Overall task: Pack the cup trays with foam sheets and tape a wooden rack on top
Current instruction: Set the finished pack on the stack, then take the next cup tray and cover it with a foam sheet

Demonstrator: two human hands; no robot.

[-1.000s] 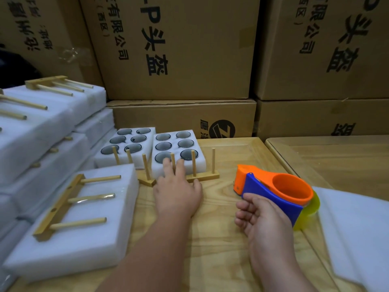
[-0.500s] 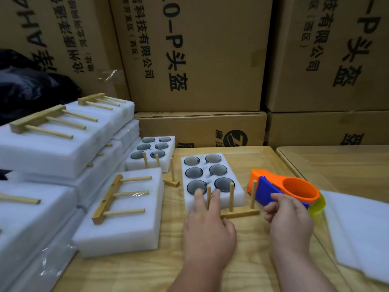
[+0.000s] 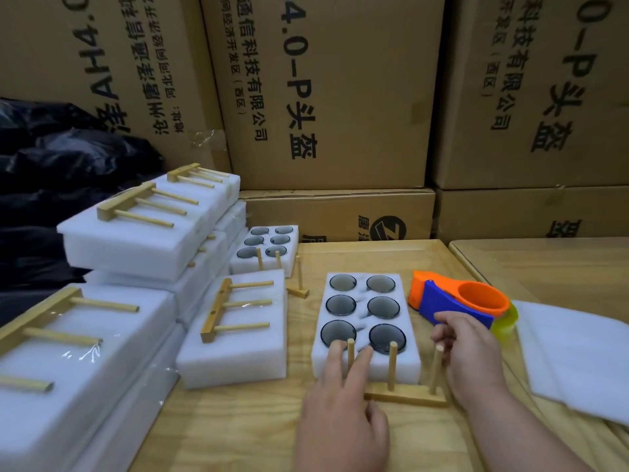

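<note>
Starting at nine o'clock, finished packs point(image 3: 143, 233) of white foam with racks taped on top are stacked along the desk point(image 3: 238, 430) edge, and one more pack point(image 3: 235, 335) lies flat beside them. At the centre sits the open cup tray point(image 3: 366, 323), a soft white foam block holding six dark cups in its wells; I'd judge it light and easily dented, with the cups possibly breakable, so it wants holding by its long side walls, not by the cup rims. The left hand point(image 3: 340, 413) reaches in from six o'clock, two straight fingers resting on the tray's near edge either side of a peg, its grip loose and holding nothing. The wooden rack point(image 3: 405, 396) stands upright against the tray's near end, stiff and light, best taken by its base bar. At three o'clock the right hand point(image 3: 471, 356) curls around the rack's rightmost peg, pinching it. Past it lie the orange-and-blue tape dispenser point(image 3: 456, 303) and a pile of foam sheets point(image 3: 575, 356).
</note>
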